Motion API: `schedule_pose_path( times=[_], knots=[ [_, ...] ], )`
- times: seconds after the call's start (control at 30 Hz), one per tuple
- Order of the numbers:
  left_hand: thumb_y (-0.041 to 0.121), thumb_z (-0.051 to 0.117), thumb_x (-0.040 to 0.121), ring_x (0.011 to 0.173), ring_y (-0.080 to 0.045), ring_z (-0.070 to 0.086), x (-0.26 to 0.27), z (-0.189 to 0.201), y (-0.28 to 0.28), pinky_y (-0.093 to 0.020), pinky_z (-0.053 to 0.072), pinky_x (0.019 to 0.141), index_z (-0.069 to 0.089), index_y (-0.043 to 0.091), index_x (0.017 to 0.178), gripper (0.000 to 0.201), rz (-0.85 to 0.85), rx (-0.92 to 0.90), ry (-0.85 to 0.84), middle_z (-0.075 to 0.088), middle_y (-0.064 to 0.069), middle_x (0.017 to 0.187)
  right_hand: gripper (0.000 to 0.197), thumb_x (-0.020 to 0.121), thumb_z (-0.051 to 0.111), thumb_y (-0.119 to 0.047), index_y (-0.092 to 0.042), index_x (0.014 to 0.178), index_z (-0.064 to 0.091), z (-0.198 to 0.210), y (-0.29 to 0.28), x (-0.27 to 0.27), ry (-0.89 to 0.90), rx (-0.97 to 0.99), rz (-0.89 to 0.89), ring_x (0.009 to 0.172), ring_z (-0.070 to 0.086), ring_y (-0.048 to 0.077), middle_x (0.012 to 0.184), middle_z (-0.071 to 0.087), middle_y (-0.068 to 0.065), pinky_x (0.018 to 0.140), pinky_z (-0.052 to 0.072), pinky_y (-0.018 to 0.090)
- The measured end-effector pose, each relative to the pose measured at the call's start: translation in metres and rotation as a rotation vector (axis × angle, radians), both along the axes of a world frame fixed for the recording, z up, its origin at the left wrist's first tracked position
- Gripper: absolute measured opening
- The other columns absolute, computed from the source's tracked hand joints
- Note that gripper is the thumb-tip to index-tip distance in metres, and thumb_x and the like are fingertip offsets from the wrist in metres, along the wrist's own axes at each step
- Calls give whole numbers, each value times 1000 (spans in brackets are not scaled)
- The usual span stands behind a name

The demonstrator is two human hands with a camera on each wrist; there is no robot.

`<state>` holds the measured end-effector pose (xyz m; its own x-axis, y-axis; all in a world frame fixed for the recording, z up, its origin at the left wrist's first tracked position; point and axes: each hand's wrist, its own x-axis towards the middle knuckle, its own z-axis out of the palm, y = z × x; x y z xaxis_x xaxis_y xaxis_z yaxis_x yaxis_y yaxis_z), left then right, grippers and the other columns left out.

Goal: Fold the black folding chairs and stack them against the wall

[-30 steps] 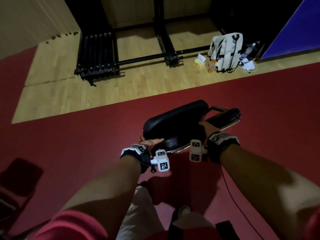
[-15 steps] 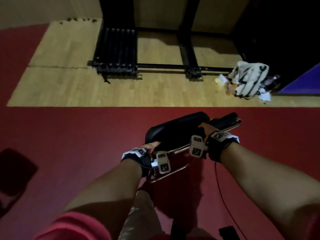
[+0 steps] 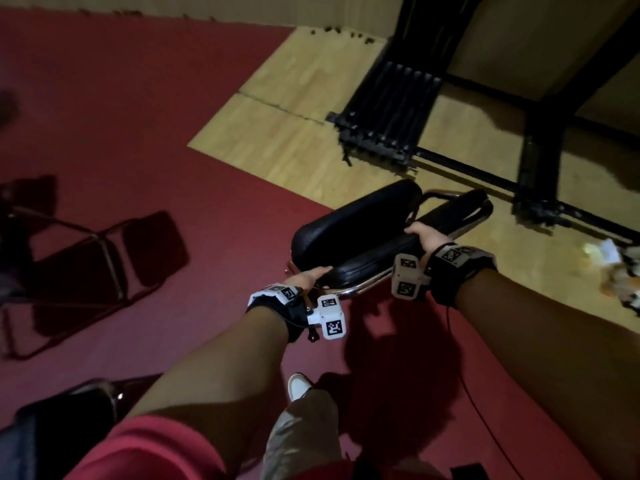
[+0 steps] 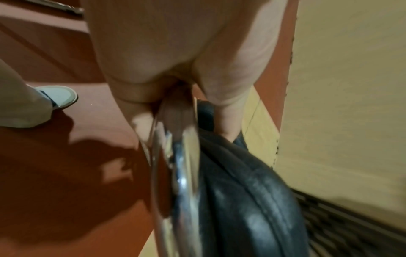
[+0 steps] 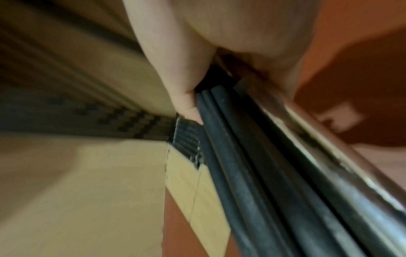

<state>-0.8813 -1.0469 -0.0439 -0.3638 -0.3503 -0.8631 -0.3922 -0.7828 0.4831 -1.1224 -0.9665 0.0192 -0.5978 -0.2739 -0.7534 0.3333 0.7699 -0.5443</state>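
Note:
I carry a folded black chair [image 3: 360, 230] with a chrome frame, held off the red floor in front of me. My left hand [image 3: 306, 279] grips its near-left end, fingers curled round the chrome tube [image 4: 186, 156] and black pad [image 4: 241, 191]. My right hand [image 3: 426, 235] grips the right side, thumb over the black padding [image 5: 241, 173] beside the chrome frame [image 5: 318, 156]. A row of folded black chairs [image 3: 391, 109] leans against the wall ahead on the wooden floor. Another chair [image 3: 114, 258] stands unfolded at the left.
A black metal frame [image 3: 540, 161] runs along the wooden floor beyond the stack. A pale bag with clutter [image 3: 620, 271] lies at the right edge. A further black chair [image 3: 65, 420] shows at the lower left. My shoe [image 3: 299, 386] is on the red floor.
The view has swung left and nearer the stacked chairs, with the chair still in both hands. The unfolded chair at the left has come into view; the bag has slid to the right edge.

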Motion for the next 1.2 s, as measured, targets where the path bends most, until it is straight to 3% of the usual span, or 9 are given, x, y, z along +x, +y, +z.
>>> schedule_pose_path(
  times=[0.17,0.33,0.47,0.57,0.77,0.93,1.03,1.13,1.2],
  knots=[
    [28,81,81,96,-36,66,22,-12,-3,-51,50,100,71,1,112,42,163,33,-30,71,-22,109,43,77,71,-41,-8,102,62,-5,-27,13,-71,-42,66,64,58,30,89,63,13,62,45,33],
    [24,74,88,55,-27,67,26,-33,22,-31,57,51,69,-2,97,28,212,98,-98,70,-15,69,24,92,59,-26,-2,93,59,-39,-14,15,-206,-61,107,61,60,28,54,66,8,62,46,33],
    [17,91,56,98,-41,68,27,-70,68,-55,55,91,63,-10,122,76,315,165,-131,67,-26,111,26,82,63,-18,0,102,59,-68,21,12,-309,-32,96,76,64,33,90,67,19,60,54,37],
    [24,99,39,104,-41,64,20,-106,98,-59,46,101,62,-9,126,100,381,159,-164,65,-25,110,53,68,70,-26,-4,115,57,-99,44,-12,-367,-8,149,79,61,33,103,60,21,65,57,43],
    [25,77,83,61,-24,53,-17,-91,165,-30,51,52,60,4,94,29,563,157,-227,51,-6,72,17,95,55,-19,-3,89,52,-79,98,-22,-338,20,229,42,61,27,67,61,16,31,46,27],
    [33,84,51,78,-31,63,-17,-154,231,-43,49,77,63,0,116,76,599,177,-208,60,-16,93,23,99,51,-16,-6,78,51,-96,161,-22,-387,9,188,45,61,26,63,61,12,38,47,28],
    [38,75,79,60,-27,59,-27,-132,285,-36,51,68,63,-4,97,47,695,217,-178,61,-15,73,25,99,52,-18,-7,76,51,-111,197,-18,-359,68,212,61,55,24,75,55,10,51,46,35],
    [40,64,95,56,-27,65,-30,-134,332,-47,57,81,62,-6,88,47,774,253,-167,66,-15,64,26,97,55,-23,-8,76,53,-131,231,-12,-313,120,258,43,56,19,68,53,7,33,39,19],
    [32,55,102,44,-23,64,-26,-140,356,-39,57,65,54,1,74,41,826,275,-179,65,-11,53,25,98,55,-26,-12,77,57,-148,254,-8,-318,98,268,48,57,18,71,56,5,40,41,20]
  ],
)
